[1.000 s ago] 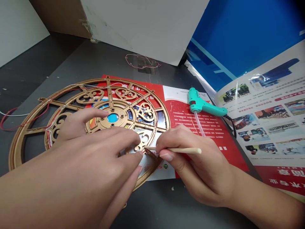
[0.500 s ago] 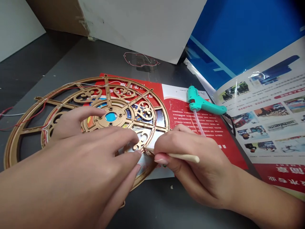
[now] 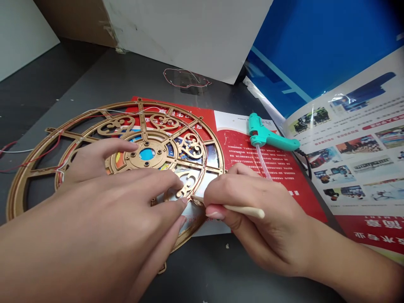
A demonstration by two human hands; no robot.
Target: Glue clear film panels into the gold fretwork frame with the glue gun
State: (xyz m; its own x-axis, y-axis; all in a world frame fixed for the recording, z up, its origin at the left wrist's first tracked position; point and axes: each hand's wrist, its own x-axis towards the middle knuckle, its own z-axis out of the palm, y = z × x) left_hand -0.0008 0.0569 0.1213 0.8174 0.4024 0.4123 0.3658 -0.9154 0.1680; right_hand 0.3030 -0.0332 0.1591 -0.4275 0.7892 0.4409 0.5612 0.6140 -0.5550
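A round golden-brown openwork frame (image 3: 140, 108), wheel-like with scroll ornaments and thin red and white wires along its rings, lies on the desk. My left hand (image 3: 126, 206) reaches across its near side, thumb and fingers holding it by a scroll ornament (image 3: 188, 184). My right hand (image 3: 255, 210) pinches a thin pale wooden stick (image 3: 244, 210) like a pen. The stick's narrow end points left and meets the frame's inner ring beside my left fingertips. What lies under my left palm is hidden.
A turquoise glue gun (image 3: 260, 134) with a clear glue stick rests on a red and white printed sheet (image 3: 252, 164). An illustrated brochure (image 3: 353, 168) stands right of it. A loose wire loop (image 3: 186, 78) lies behind the frame, before a white box (image 3: 189, 33).
Almost nothing differs. Both hands keep their places, and the stick's tip stays at the same spot on the ring, with only a tiny shift of the fingers.
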